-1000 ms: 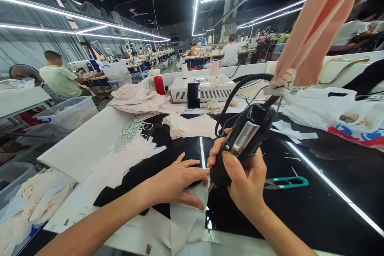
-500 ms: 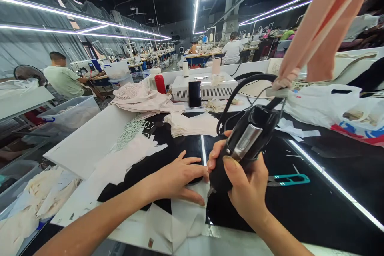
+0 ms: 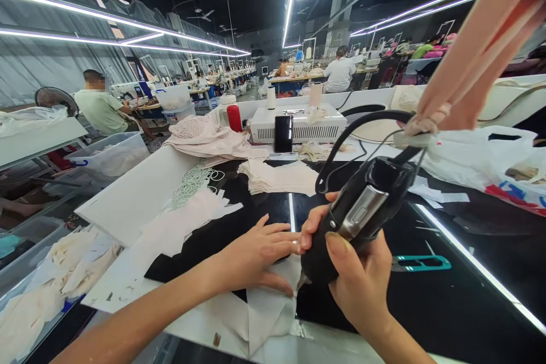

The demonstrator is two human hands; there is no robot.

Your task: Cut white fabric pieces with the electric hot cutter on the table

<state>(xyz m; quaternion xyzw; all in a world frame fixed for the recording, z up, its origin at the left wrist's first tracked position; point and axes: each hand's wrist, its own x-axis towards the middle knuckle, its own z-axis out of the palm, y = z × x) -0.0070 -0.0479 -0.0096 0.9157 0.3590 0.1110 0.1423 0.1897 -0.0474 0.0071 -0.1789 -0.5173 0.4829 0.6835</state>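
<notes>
My right hand (image 3: 360,264) is wrapped round a black handheld tool (image 3: 356,216) with a silver plate, its narrow tip pointing down at the edge of a pale cloth (image 3: 273,310). A black cable runs from the tool's top end, near hanging pink fabric strips (image 3: 473,62). On the pale cloth at the table's front edge lies my left hand (image 3: 260,253), palm down with fingers spread, its fingertips beside the tool. Teal-handled snips (image 3: 426,263) rest to the right on the black surface (image 3: 460,296).
Cut pale pieces (image 3: 279,177) lie beyond my hands, near a phone (image 3: 283,133) leaning on a white box (image 3: 315,125). Green cord (image 3: 196,185) and a white board (image 3: 132,196) are at left. Plastic bags (image 3: 482,162) sit at right. A seated person (image 3: 100,105) is far left.
The whole view has shifted, so the scene sits slightly further right. My right hand keeps its grip on the tool, and my left hand stays flat on the cloth.
</notes>
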